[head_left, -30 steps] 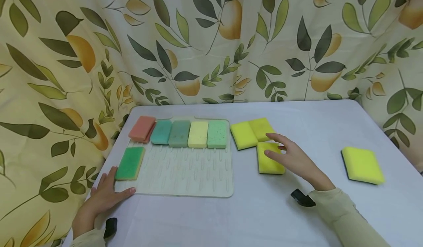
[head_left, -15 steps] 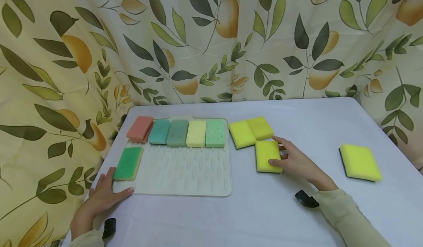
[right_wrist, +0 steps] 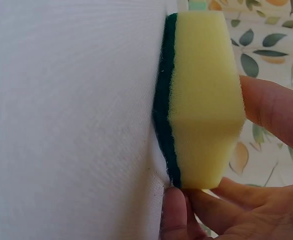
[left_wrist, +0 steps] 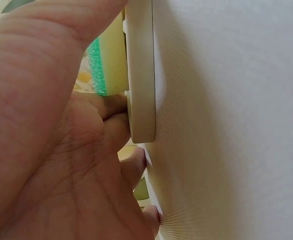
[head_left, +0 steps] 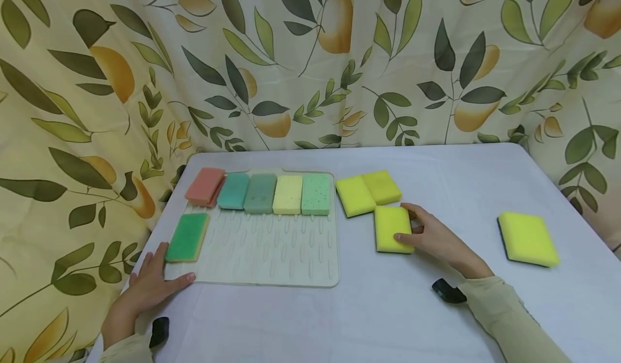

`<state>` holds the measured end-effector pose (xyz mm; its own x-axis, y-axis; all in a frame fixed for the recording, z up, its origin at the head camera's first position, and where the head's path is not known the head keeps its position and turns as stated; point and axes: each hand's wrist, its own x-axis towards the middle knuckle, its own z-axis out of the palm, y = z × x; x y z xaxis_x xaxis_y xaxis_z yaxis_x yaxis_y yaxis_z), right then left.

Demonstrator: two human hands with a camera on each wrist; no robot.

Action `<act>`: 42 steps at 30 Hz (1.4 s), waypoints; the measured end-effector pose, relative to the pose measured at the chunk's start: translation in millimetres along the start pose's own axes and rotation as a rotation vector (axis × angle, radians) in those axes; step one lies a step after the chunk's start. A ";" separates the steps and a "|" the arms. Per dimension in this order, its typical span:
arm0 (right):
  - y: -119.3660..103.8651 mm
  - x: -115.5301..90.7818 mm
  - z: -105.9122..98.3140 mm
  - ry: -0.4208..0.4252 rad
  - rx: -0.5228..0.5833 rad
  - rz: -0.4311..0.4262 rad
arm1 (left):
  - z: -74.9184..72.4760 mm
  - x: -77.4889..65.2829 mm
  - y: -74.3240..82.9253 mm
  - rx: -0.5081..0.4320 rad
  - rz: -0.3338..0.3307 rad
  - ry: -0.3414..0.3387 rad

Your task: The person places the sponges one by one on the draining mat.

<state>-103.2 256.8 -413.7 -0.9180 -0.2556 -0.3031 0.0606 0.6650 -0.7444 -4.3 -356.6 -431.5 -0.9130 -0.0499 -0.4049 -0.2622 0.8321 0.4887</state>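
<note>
My left hand (head_left: 150,290) rests at the near left corner of the pale drying mat (head_left: 271,266), thumb and fingers spread along its edges. A green-topped sponge (head_left: 187,237) lies on the mat just beyond its fingertips. My right hand (head_left: 443,244) holds the right side of a yellow sponge (head_left: 391,228), thumb on the yellow foam and fingers curled at the edge. In the right wrist view, this sponge (right_wrist: 201,90) shows a dark green scouring layer facing the white tablecloth. Two more yellow sponges (head_left: 356,196) lie touching each other just behind it.
Along the mat's back edge runs a row of sponges: red ones (head_left: 205,186), teal (head_left: 234,191), grey-green (head_left: 260,193), pale yellow (head_left: 288,194) and mint (head_left: 315,194). Another yellow sponge (head_left: 528,239) lies far right on the white table (head_left: 301,325). A leaf-patterned curtain (head_left: 310,66) hangs behind.
The right hand has come down from above the nearest yellow sponge to its right side and now grips it. The left hand has stayed at the mat's corner.
</note>
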 end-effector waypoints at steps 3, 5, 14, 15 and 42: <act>-1.3 -1.0 0.8 0.011 0.025 -0.003 | 0.3 0.4 -0.1 -0.001 0.002 0.003; -2.4 -2.1 1.5 0.015 0.045 -0.005 | 0.5 0.8 -0.5 -0.003 0.003 0.006; -3.5 -3.6 0.3 0.048 0.064 -0.019 | -0.7 1.5 -2.2 0.001 0.008 0.008; -3.7 -3.7 -0.1 0.052 0.066 -0.024 | -0.7 1.5 -2.6 0.002 0.009 0.008; -35.5 7.3 33.9 -0.046 0.339 -0.135 | 0.2 0.4 1.8 -0.014 -0.001 0.001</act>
<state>-98.8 207.6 -409.7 -0.9086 -0.3615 -0.2093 0.0734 0.3550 -0.9320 -5.1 -354.9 -431.0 -0.9131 -0.0510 -0.4045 -0.2673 0.8241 0.4994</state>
